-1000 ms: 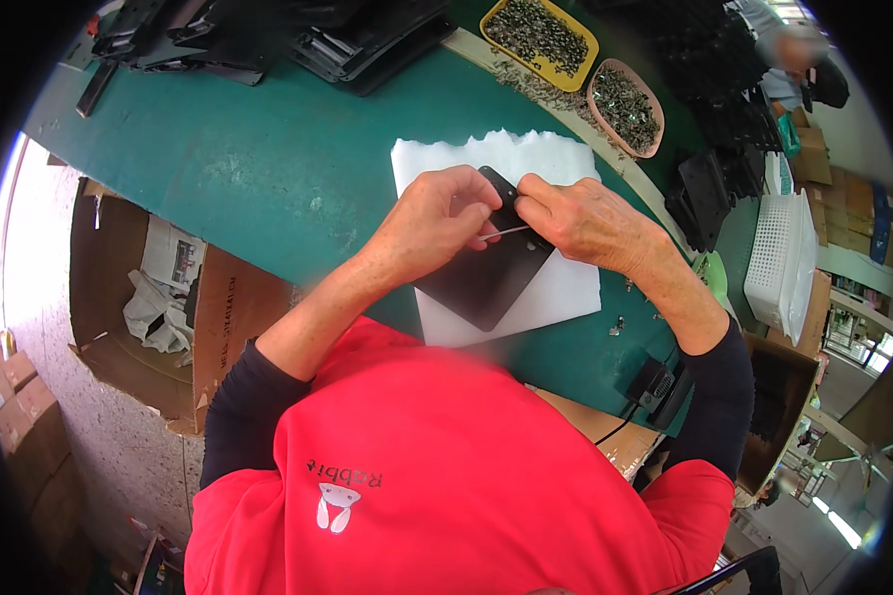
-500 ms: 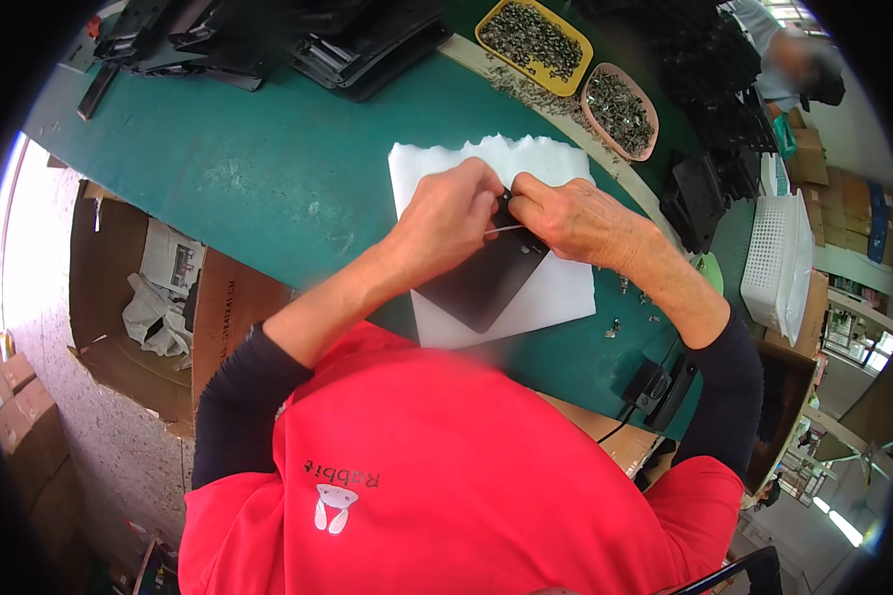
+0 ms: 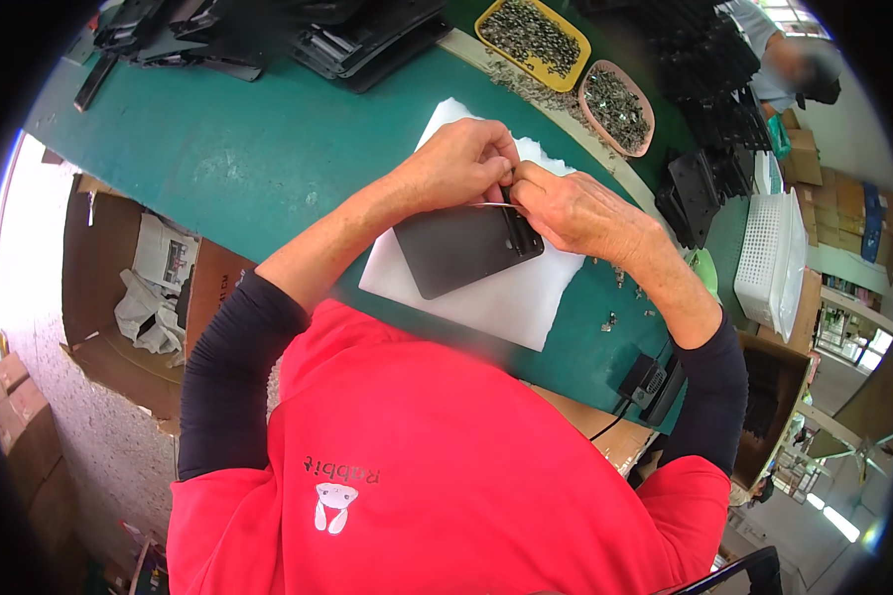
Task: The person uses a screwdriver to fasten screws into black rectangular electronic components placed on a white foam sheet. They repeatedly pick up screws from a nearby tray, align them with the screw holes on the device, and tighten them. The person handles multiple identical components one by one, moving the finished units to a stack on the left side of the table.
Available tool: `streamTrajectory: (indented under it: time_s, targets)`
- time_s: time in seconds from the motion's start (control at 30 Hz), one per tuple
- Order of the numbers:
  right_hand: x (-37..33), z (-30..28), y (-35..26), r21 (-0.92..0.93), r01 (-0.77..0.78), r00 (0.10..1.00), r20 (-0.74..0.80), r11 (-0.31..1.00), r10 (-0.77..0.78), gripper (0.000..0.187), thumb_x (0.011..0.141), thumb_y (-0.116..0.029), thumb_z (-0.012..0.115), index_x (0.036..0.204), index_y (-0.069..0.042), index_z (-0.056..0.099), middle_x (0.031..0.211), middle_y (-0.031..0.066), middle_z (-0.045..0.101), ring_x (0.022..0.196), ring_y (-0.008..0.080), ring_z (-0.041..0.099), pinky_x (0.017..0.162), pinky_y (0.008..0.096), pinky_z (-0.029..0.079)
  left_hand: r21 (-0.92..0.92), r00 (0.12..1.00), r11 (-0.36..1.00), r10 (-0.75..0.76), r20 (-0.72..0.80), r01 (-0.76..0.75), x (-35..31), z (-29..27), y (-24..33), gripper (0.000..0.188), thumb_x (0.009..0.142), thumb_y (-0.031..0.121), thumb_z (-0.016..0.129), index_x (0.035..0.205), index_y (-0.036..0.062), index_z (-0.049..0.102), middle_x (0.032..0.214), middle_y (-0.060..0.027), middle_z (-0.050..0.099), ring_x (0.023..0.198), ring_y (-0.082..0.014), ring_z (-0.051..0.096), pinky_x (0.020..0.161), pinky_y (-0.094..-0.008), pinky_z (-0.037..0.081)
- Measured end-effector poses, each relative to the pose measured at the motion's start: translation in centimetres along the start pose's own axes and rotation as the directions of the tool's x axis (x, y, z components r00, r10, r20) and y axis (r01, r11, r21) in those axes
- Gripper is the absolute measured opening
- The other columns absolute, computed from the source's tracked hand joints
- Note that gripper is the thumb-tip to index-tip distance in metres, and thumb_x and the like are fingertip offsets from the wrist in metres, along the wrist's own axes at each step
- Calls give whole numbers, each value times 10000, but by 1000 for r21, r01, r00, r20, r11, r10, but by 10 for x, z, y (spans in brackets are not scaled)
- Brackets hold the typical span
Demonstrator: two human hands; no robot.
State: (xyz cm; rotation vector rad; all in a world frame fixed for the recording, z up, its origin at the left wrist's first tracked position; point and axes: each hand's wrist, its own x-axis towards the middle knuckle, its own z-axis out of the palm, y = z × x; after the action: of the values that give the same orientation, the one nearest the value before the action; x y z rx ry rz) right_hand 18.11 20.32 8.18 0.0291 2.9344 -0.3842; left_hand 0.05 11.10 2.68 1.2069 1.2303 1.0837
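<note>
A flat black plate (image 3: 456, 256) with rounded corners lies at a slant over a white foam sheet (image 3: 501, 315) in front of me. Near its right end runs a raised dark strip. My left hand (image 3: 458, 164) is closed in a pinch at the plate's far edge; whatever its fingertips hold is hidden. My right hand (image 3: 583, 210) comes from the right, its fingers curled round the plate's far right edge, thumb close to the left fingertips. A thin pale edge shows between the hands.
A yellow tray (image 3: 575, 82) and a pink tray (image 3: 649, 129) of small metal parts stand at the far right. Black plates (image 3: 367, 45) are stacked at the back. Loose metal bits (image 3: 608, 322) and a small black device (image 3: 645, 382) lie right; a cardboard box (image 3: 99, 268) stands left.
The black plate and the foam sheet have turned clockwise, the plate's near corner swinging left. My left hand has moved a little up and away; both hands stay together at the plate's far edge.
</note>
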Motion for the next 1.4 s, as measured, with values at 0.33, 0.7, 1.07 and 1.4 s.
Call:
streamTrajectory:
  time_s: [0.33, 0.7, 1.07, 1.4]
  targets:
    - [-1, -3, 0, -100, 48, 997, 69, 994, -41, 179, 729, 34, 609, 885, 6, 527, 863, 140, 537, 625, 312, 622, 530, 404, 506, -110, 998, 992, -58, -30, 54, -4, 0, -1, 172, 897, 87, 503, 985, -32, 590, 844, -83, 655, 690, -132, 643, 568, -277, 529]
    - [6, -6, -15, -326, 169, 978, 170, 930, -118, 80, 783, -43, 591, 837, -30, 534, 870, 89, 525, 614, 225, 633, 543, 328, 538, -121, 997, 993, -9, -82, -1, -6, 1, 2, 203, 954, 160, 544, 1026, -24, 589, 838, -70, 644, 648, -111, 610, 557, -258, 512]
    - [-7, 24, 14, 212, -15, 978, -200, 977, 58, 95, 803, -42, 665, 867, -23, 598, 861, 104, 564, 680, 299, 606, 614, 386, 504, -253, 993, 967, -63, -104, 35, -6, -3, -4, 174, 921, 98, 599, 1032, -35, 611, 862, -84, 664, 723, -110, 649, 623, -243, 544]
    - [-13, 23, 7, 711, -327, 878, -15, 623, 478, 130, 813, -107, 715, 855, -9, 642, 639, 53, 594, 607, 113, 605, 588, 280, 467, -319, 996, 948, -43, -81, 15, -4, -5, -4, 137, 935, 106, 627, 1019, 2, 596, 909, -77, 660, 768, -137, 669, 634, -246, 562]
